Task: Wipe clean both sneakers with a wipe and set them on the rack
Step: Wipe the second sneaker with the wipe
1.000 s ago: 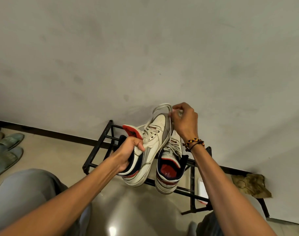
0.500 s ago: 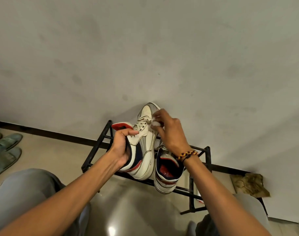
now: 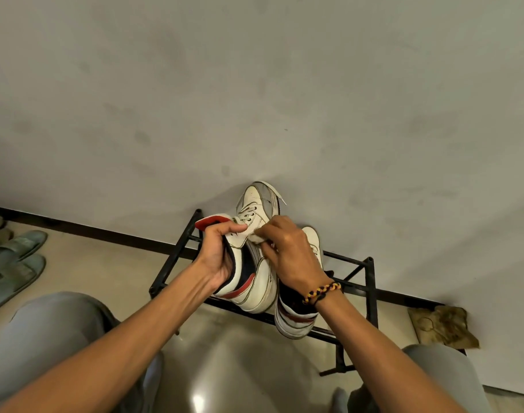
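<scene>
You're mid-wipe on sneaker no. 1 (image 3: pixel 256 257), your left hand (image 3: pixel 217 254) gripping its collar above the rack (image 3: pixel 369 281) while your right hand (image 3: pixel 287 254) is pinching the wipe (image 3: pixel 256 236) vs. its side; next, I'm guessing, you're finishing & setting it beside the other sneaker (image 3: pixel 296 318) w/ care.
</scene>
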